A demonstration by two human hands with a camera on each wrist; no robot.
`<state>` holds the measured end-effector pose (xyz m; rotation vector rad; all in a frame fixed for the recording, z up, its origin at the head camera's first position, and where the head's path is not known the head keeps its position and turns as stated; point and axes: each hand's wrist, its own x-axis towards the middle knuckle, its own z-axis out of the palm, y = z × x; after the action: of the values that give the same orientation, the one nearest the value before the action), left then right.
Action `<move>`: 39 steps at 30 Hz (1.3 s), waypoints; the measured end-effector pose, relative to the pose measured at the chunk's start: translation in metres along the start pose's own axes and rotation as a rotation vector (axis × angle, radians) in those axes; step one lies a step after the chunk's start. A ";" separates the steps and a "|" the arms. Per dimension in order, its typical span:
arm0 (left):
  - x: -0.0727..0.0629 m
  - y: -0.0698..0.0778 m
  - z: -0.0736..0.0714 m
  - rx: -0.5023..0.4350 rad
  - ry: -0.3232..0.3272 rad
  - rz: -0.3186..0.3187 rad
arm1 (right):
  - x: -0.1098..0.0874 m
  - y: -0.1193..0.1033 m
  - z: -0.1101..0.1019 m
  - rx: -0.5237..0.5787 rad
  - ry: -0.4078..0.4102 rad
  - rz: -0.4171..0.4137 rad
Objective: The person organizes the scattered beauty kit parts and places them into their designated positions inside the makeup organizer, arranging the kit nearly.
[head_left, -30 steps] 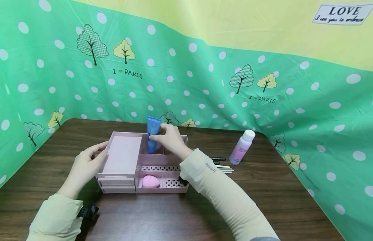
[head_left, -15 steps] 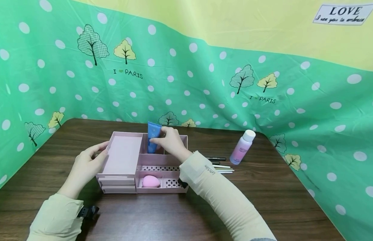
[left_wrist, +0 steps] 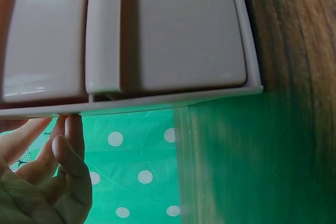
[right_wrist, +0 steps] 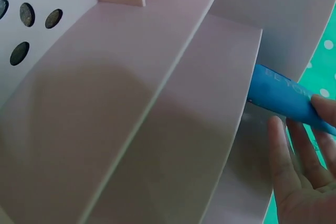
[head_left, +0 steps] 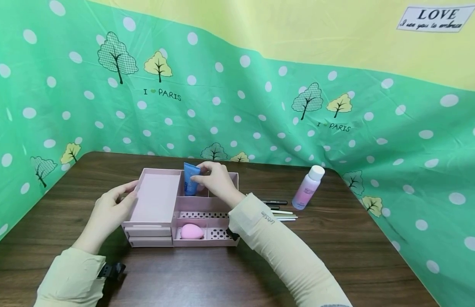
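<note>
A pink desk organizer (head_left: pixel 154 196) stands on the table, with a flat top tray and drawers at left and open compartments at right. My right hand (head_left: pixel 218 181) pinches a blue squeeze tube (head_left: pixel 191 183) between thumb and fingers. The tube leans slightly left, its lower end inside the rear compartment beside the tray. In the right wrist view, a divider hides that end of the blue tube (right_wrist: pixel 281 95). At the organizer's left side, my left hand (head_left: pixel 112 211) rests its fingertips on the wall; the left wrist view shows these fingers (left_wrist: pixel 73 166) against the side.
A pink egg-shaped makeup sponge (head_left: pixel 191 232) sits in the front compartment. Right of the organizer lie several thin brushes or sticks (head_left: pixel 285 212), partly behind my right sleeve. Beyond them stands a pink-and-white bottle (head_left: pixel 308 187). A green dotted cloth (head_left: pixel 256 115) hangs behind the table.
The blue tube has gone lower into the rear compartment and shifted slightly left, my right hand moving with it. My left hand has stayed at the organizer's side.
</note>
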<state>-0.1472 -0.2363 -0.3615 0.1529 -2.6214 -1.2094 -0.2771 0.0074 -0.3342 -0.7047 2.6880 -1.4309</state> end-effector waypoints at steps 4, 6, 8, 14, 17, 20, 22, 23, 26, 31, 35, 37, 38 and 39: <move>0.000 0.001 0.000 0.003 0.001 -0.001 | -0.001 -0.003 -0.002 -0.029 0.010 -0.025; 0.000 0.001 0.000 0.003 0.003 0.001 | -0.002 -0.005 -0.004 -0.024 0.003 -0.029; 0.000 0.001 0.000 0.003 0.003 0.002 | -0.003 -0.007 -0.006 -0.019 0.000 -0.034; 0.000 0.001 0.000 0.005 0.014 0.003 | -0.006 -0.010 -0.012 0.003 -0.006 -0.041; 0.000 0.001 0.000 0.004 0.012 0.000 | -0.008 -0.011 -0.016 0.025 -0.010 -0.044; -0.001 0.001 0.000 0.004 0.008 -0.001 | -0.011 -0.013 -0.021 0.059 -0.006 -0.043; -0.001 0.001 0.000 0.005 0.006 -0.001 | -0.013 -0.015 -0.025 0.090 0.002 -0.042; -0.001 0.001 -0.001 0.005 0.003 -0.001 | -0.014 -0.016 -0.027 0.108 0.007 -0.042; -0.001 0.001 -0.001 0.007 -0.005 -0.008 | -0.018 -0.019 -0.033 0.166 0.021 -0.044; -0.001 0.001 -0.001 0.007 -0.021 -0.017 | -0.024 -0.021 -0.043 0.204 0.043 -0.038; -0.001 0.001 -0.001 0.006 -0.021 -0.013 | -0.030 -0.021 -0.050 0.230 0.062 -0.038; -0.001 0.002 -0.001 0.004 -0.020 -0.012 | -0.033 -0.021 -0.053 0.256 0.075 -0.036; -0.001 0.002 -0.001 0.004 -0.019 -0.010 | -0.035 -0.021 -0.055 0.267 0.083 -0.038; -0.001 0.002 -0.001 0.004 -0.020 -0.010 | -0.036 -0.020 -0.056 0.279 0.090 -0.038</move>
<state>-0.1456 -0.2351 -0.3599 0.1551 -2.6430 -1.2153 -0.2491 0.0560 -0.2927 -0.6877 2.4725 -1.8392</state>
